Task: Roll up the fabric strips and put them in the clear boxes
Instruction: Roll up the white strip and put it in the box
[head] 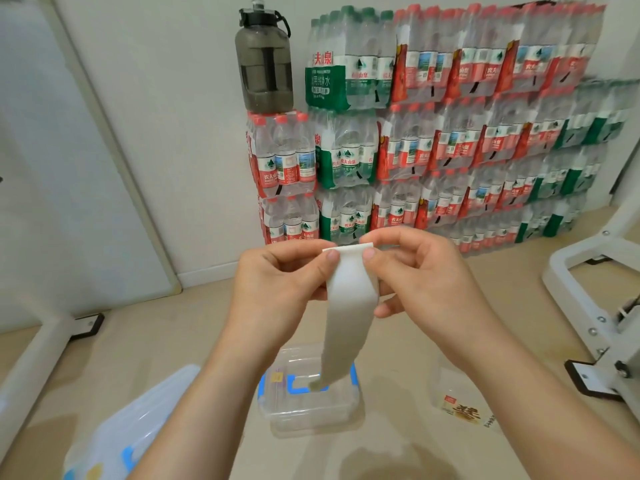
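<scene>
Closest to me, my left hand (277, 278) and right hand (415, 275) each pinch a top corner of the pale fabric strip (349, 306) between thumb and forefinger, and it hangs unrolled toward 6 o'clock. On the floor below, its lower end dangles over the open clear box (311, 419) at 6 o'clock, with a second clear box (138, 420) at 7 o'clock and a clear packet (457, 407) at 4 o'clock. Farther off at 1 o'clock, packs of water bottles (450, 133) are stacked against the wall, with a big dark jug (263, 64) standing on their left end.
</scene>
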